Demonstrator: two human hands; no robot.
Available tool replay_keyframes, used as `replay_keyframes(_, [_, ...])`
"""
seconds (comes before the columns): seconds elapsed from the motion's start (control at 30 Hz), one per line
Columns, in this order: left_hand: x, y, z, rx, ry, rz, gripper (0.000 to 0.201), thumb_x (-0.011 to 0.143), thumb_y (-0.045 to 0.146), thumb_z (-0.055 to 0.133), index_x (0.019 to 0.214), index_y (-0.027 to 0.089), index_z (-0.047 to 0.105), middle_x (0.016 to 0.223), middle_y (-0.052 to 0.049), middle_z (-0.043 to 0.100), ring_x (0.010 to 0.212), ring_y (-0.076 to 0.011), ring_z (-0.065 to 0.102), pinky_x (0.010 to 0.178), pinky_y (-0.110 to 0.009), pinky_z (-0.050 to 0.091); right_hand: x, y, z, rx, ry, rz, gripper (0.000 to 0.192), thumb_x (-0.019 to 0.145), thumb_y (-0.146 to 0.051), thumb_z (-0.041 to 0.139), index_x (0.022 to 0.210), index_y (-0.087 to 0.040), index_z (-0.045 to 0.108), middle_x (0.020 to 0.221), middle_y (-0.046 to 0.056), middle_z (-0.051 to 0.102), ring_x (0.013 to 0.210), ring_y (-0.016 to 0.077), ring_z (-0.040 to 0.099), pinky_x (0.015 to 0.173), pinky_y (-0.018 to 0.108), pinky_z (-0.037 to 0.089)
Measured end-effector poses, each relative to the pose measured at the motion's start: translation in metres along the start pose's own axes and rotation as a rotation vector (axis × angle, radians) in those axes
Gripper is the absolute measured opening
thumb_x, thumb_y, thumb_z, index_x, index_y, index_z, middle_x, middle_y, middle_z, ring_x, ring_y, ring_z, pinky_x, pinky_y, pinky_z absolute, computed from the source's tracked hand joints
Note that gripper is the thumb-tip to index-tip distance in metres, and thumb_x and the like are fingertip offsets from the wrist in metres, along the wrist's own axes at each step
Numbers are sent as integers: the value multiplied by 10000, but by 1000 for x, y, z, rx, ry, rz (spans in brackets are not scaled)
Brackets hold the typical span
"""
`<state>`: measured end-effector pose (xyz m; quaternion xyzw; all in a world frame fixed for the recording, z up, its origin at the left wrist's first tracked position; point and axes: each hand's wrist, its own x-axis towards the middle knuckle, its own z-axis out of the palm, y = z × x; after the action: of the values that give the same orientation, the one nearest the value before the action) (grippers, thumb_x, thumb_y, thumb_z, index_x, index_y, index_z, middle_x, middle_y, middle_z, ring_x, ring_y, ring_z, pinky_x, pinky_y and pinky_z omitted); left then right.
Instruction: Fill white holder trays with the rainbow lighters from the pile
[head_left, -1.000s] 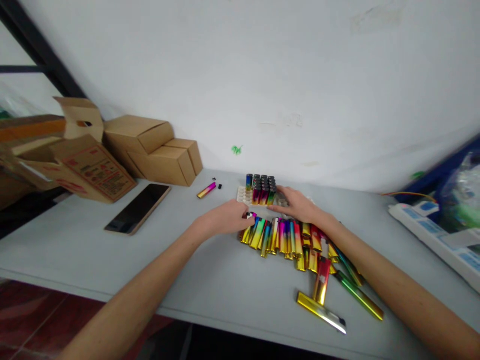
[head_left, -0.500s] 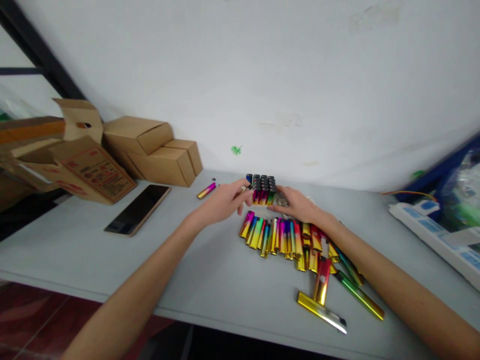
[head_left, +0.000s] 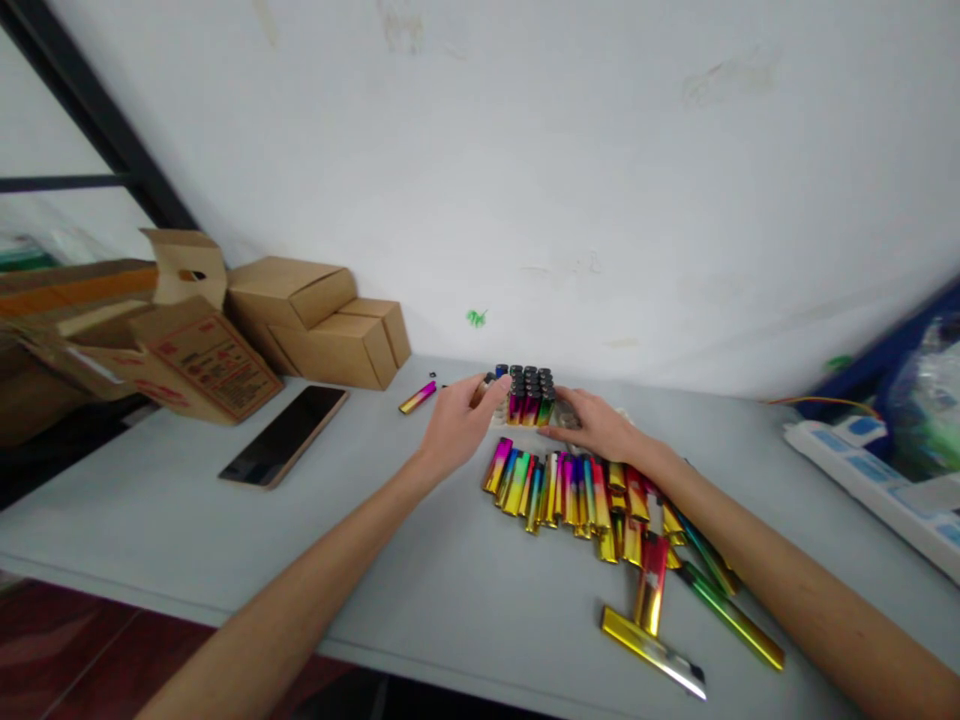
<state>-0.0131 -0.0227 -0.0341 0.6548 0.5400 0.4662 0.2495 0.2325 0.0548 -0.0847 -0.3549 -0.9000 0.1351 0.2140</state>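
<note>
Several shiny rainbow-coloured lighters (head_left: 577, 490) lie in a loose row on the grey table (head_left: 420, 560). Behind them a white tray (head_left: 622, 415) holds upright lighters (head_left: 529, 392) with black caps. My left hand (head_left: 457, 420) holds one lighter by its body and sets it at the left edge of the upright group. At the tray's right side rests my right hand (head_left: 592, 425), fingers closed on the tray; the rim under the hand is hidden. My right forearm lies over the right end of the row.
One loose pink-yellow lighter (head_left: 417, 397) and a black phone (head_left: 285, 449) lie to the left. Cardboard boxes (head_left: 315, 320) stand at the back left against the white wall. A white and blue box (head_left: 870, 470) sits at the right. Two gold lighters (head_left: 652, 650) lie near the front edge.
My left hand picked a lighter from the left end of the row and carried it up to the tray. My right hand stayed on the tray. The camera tilted up slightly.
</note>
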Motion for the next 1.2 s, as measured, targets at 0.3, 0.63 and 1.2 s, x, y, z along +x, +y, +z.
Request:
replay_keyframes(0.3, [8,-4,3,-436,-173,-243,465,895,603,402,623,229,365,507,49,321,460,-101,249,483,-283,174,-1,0,0,-8,8,6,679,935,-554,638,1448,-131,500,1347,209,656,1209,355,645,1038,547,511])
replay_keyframes(0.63, [10,-2,3,-546,-324,-375,436,920,504,329,590,221,358,527,49,271,461,-100,202,483,-276,173,0,0,0,-8,4,-6,666,934,-539,648,1439,-133,497,1343,202,659,1214,346,643,1034,536,511])
replay_keyframes(1.2, [14,-20,8,-632,-195,-331,515,941,660,394,849,182,560,631,45,398,496,-94,332,489,-236,266,-1,1,1,-3,16,-12,657,942,-556,630,1435,-139,512,1330,196,666,1199,348,650,1027,527,518])
